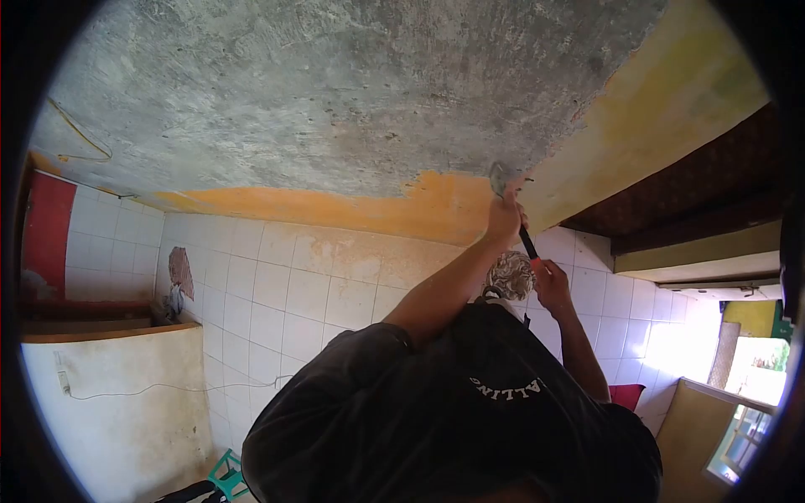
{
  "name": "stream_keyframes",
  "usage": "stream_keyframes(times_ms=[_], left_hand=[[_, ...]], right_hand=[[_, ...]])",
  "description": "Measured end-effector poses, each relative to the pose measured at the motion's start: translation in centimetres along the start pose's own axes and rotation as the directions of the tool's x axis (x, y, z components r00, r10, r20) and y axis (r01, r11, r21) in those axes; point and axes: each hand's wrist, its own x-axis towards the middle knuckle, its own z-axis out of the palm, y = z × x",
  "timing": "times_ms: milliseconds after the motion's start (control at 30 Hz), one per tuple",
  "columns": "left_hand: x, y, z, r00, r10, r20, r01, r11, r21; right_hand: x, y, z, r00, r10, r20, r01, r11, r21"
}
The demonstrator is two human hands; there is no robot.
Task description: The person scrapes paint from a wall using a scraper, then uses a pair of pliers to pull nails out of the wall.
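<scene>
Both hands are up at the wall, closed on a long-handled scraper. My right hand [551, 285] grips the red end of its black handle [528, 243]. Farther up, near the head, my left hand [505, 216] is wrapped around it. A dull grey rounded blade [497, 178] shows above my left hand against the wall, where bare grey surface [335, 109] meets orange paint [449, 197]. My left fingers hide where the blade joins the handle.
White tiles [306, 293] cover the lower wall. Patterned cloth [510, 277] is below my hands. A pale counter [126, 402] stands left, with a green stool [228, 476] by it. Dark recessed wood [696, 180] is upper right. Thin wire [176, 386] runs across the counter front.
</scene>
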Motion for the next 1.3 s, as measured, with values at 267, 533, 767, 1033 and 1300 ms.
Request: stream_keyframes(times_ms=[267,533,767,1033,1300], left_hand=[[-1.1,0.3,0.2,0.997,0.018,0.078,-0.017,1.0,-0.008],[-1.8,3.6,-2.1,0.999,0.037,-0.023,-0.038,0.998,-0.041],[0.3,0.9,-2.6,0.996,0.079,0.038,-0.075,0.993,-0.096],[0.2,1.6,-3.5,0.996,-0.06,0.071,0.065,0.995,-0.076],[0.4,4.8,-7.4,0.997,0.012,-0.071,-0.023,0.987,-0.158]], right_hand=[[-0.7,1.7,0.7,0.997,-0.04,-0.071,0.04,0.999,-0.004],[0.6,1.0,3.0,0.981,-0.173,-0.085,0.138,0.938,-0.318],[1.1,-0.6,1.2,0.98,-0.199,-0.019,0.187,0.947,-0.261],[0.3,-1.0,2.1,0.999,0.032,0.006,-0.029,0.969,-0.245],[3.3,0.5,6.3,0.947,-0.321,-0.027,0.278,0.856,-0.435]])
